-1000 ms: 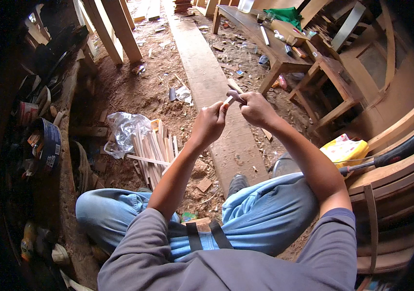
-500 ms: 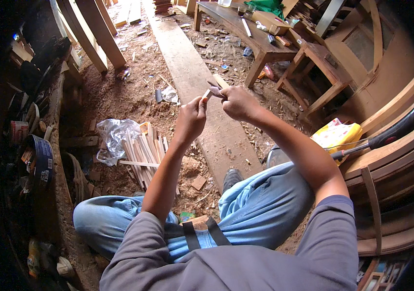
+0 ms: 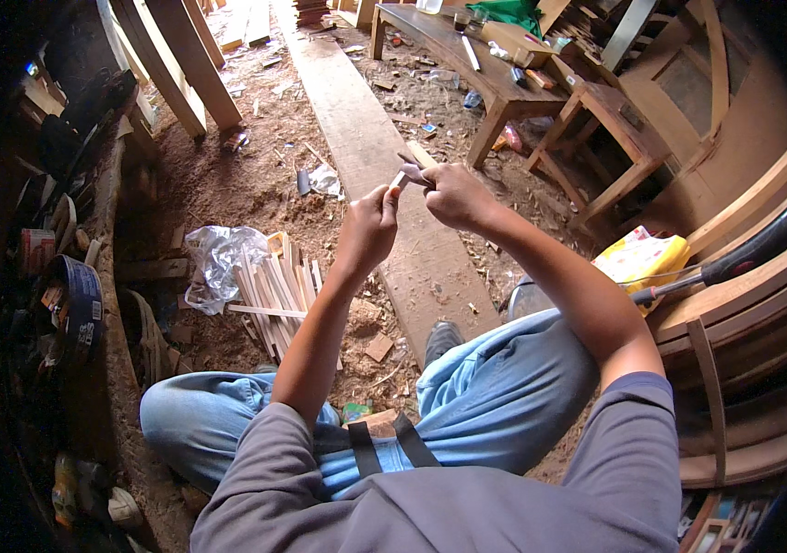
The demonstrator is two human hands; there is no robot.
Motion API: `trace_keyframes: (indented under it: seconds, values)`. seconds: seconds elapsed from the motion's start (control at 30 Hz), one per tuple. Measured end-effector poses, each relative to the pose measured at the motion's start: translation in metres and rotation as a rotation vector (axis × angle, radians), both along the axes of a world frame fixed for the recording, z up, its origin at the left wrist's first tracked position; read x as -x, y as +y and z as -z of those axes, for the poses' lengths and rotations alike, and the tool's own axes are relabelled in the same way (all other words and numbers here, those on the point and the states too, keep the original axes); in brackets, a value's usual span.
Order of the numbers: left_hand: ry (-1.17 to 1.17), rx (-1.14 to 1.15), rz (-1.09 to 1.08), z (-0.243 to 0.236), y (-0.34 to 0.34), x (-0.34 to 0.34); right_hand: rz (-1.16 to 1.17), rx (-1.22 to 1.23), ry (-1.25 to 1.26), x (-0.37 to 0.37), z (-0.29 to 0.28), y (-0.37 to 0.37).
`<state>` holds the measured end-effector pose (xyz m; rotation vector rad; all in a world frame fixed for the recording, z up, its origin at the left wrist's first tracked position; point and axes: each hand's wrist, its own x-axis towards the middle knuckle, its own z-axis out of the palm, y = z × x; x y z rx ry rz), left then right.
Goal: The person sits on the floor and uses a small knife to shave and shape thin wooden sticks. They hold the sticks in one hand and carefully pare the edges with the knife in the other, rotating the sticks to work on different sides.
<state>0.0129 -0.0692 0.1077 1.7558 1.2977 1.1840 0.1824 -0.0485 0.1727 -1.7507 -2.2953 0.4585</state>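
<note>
Head cam, L of pair: fisheye view down/fwd over lap (image 3: 504, 392) to hands (image 3: 368, 227), fairly near

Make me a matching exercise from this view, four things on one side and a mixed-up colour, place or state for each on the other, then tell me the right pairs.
Things:
1. left hand
2. wooden sticks
3. round tub
4. soft package

Descriptions:
A. dark blue, at the picture's left side
B. on the ground, next to a crumpled clear plastic bag
C. yellow, at the picture's right side
D. closed on a slim pale piece

Pairs: 1-D, 2-B, 3-A, 4-C
</note>
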Motion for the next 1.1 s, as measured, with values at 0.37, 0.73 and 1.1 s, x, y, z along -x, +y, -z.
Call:
trace_keyframes:
  seconds: [0.37,0.73,1.1]
  values:
    - [0.011,-0.07,0.0,0.004,0.004,0.001,-0.05,-0.119,0.088,0.001,0.006,0.001]
    - [0.244,0.022,-0.007,-0.007,0.001,0.013,-0.086,-0.184,0.049,0.002,-0.016,-0.007]
    - [0.2,0.065,-0.015,-0.014,-0.003,0.011,-0.121,-0.148,-0.052,0.005,-0.016,-0.007]
